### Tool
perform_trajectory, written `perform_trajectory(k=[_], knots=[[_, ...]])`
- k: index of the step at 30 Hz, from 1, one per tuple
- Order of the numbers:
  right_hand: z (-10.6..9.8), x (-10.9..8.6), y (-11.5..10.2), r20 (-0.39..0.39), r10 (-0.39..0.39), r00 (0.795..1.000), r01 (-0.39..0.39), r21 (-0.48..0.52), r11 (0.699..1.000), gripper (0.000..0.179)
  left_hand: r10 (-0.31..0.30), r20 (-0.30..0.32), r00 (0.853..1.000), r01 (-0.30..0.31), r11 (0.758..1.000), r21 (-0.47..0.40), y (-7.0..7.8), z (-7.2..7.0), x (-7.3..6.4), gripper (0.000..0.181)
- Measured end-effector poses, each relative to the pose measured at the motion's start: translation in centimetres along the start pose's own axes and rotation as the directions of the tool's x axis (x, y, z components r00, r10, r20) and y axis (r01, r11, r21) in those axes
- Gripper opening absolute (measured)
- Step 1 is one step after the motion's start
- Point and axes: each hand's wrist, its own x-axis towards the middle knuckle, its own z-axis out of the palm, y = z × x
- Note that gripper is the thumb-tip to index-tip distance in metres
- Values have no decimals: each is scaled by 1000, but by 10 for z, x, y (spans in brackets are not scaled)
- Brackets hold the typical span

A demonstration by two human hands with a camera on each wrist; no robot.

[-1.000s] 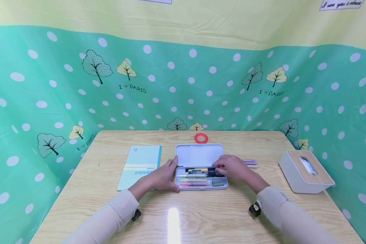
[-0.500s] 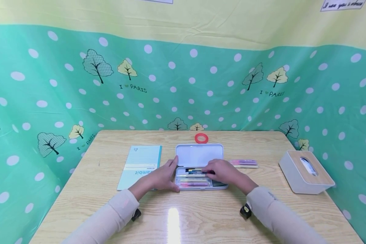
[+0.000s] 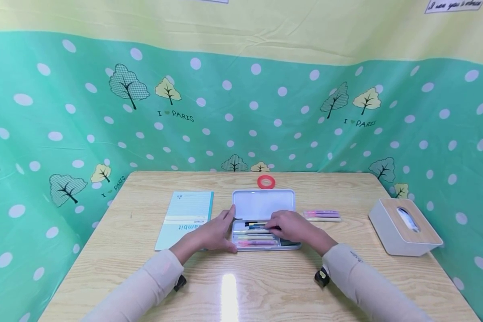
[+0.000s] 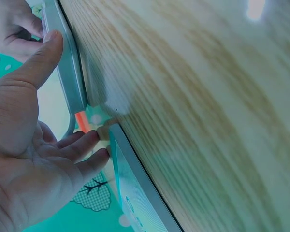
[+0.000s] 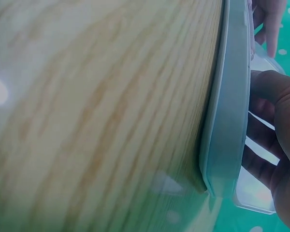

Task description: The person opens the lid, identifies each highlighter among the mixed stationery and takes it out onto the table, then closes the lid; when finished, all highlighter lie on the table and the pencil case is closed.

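A white pencil case (image 3: 263, 205) lies with its lid raised, in the middle of the table. Pens fill its tray: a pink pen (image 3: 252, 243) is in the front section, darker ones at the back. My left hand (image 3: 214, 233) steadies the case's left end, thumb on the front corner and the other fingers extended towards the hinge. In the left wrist view the thumb (image 4: 48, 50) touches the case wall. Bent fingers of my right hand (image 3: 291, 226) reach down among the pens at the tray's right half. The case wall hides those fingertips in the right wrist view.
A light-blue notebook (image 3: 185, 219) lies left of the case, close to the left hand. Behind the case is a red tape roll (image 3: 266, 182). Several pens (image 3: 322, 216) lie to its right. A tissue box (image 3: 404, 228) stands near the right table edge.
The right hand has moved left within the case, from the right end of the pens towards their middle, uncovering the loose pens beside the case. The left hand stays put.
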Motion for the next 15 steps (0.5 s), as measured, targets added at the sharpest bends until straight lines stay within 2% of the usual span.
perform_trajectory(k=[9,15], knots=[[3,1,2,-50,-51,997,50,-17,999,17,4,-3,1000,-4,1000,12,-1,0,0,135],[2,-1,2,-51,-4,999,4,-7,1000,18,0,0,1000,0,1000,9,-1,0,0,134]])
